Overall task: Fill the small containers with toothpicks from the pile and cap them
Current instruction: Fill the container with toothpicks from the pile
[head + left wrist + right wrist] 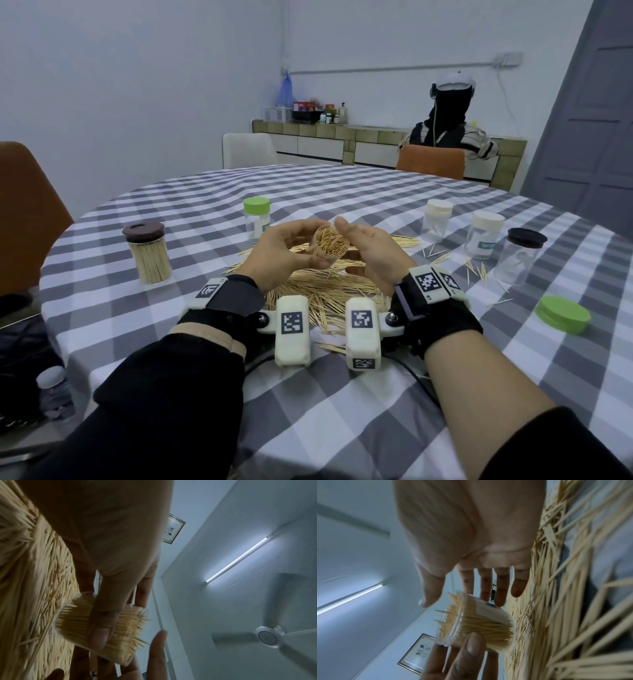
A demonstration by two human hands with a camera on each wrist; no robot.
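My left hand [287,253] grips a small clear container [330,246] packed with toothpicks, tilted and uncapped, above the toothpick pile [325,294] on the checked tablecloth. In the left wrist view my thumb lies across the container [96,627], and several tips stick out of its mouth. My right hand [370,253] is beside the container with straight fingers, palm facing it, holding nothing. The right wrist view shows those fingers [500,588] spread just behind the container [476,623]. A loose green cap [563,318] lies on the table to the right.
A brown-lidded jar [149,253] full of toothpicks stands at left, with a green-capped container [257,219] behind the hands. Two white-capped containers [436,221] and a black-lidded jar [522,257] stand at right among stray toothpicks. A person sits across the table.
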